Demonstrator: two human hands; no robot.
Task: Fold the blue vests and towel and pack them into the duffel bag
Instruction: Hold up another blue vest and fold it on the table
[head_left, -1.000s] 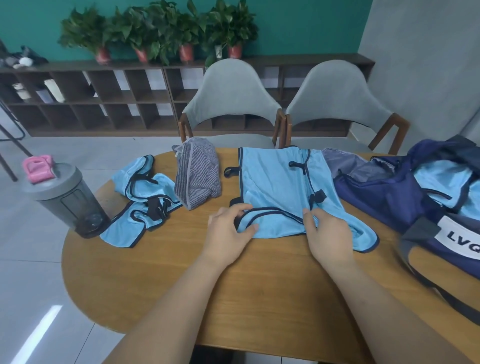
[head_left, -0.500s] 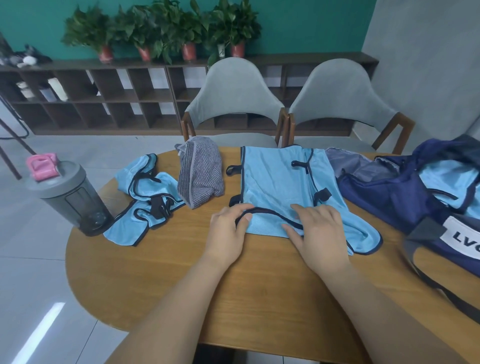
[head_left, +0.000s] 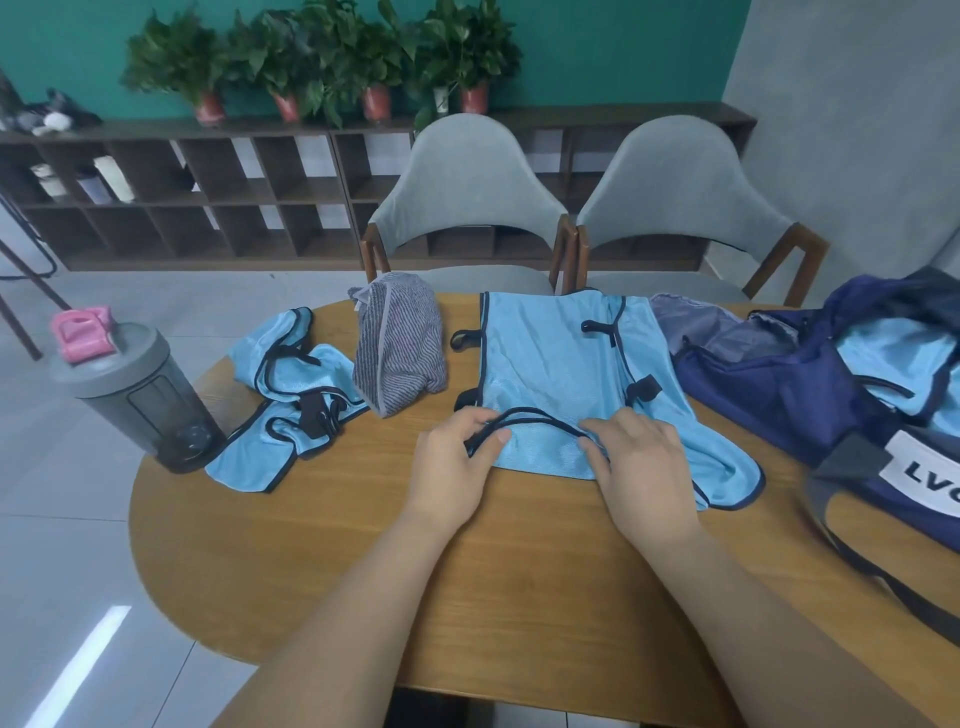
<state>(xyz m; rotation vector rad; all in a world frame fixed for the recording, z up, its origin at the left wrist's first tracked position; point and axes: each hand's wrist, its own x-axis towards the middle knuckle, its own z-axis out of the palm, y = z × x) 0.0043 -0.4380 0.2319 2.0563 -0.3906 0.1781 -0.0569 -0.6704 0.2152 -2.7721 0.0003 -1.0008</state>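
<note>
A light blue vest (head_left: 550, 374) with dark trim lies spread flat on the round wooden table (head_left: 519, 582). My left hand (head_left: 452, 467) pinches the trim at its near left corner. My right hand (head_left: 641, 467) lies on the near edge with fingers curled into the fabric. A second blue vest (head_left: 291, 405) lies crumpled at the left. Between the two vests sits a bunched grey striped towel (head_left: 400, 348). The navy duffel bag (head_left: 779, 395) stands open at the right, with another blue vest (head_left: 893, 353) inside it.
A grey shaker bottle (head_left: 140, 395) with a pink cap stands at the table's left edge. Two grey chairs (head_left: 467, 197) are pushed in at the far side. The bag's strap (head_left: 883, 582) trails over the table's right side.
My right hand has slid left along the vest's near edge, closer to my left hand. My left hand has stayed at the near left corner and closed on the trim.
</note>
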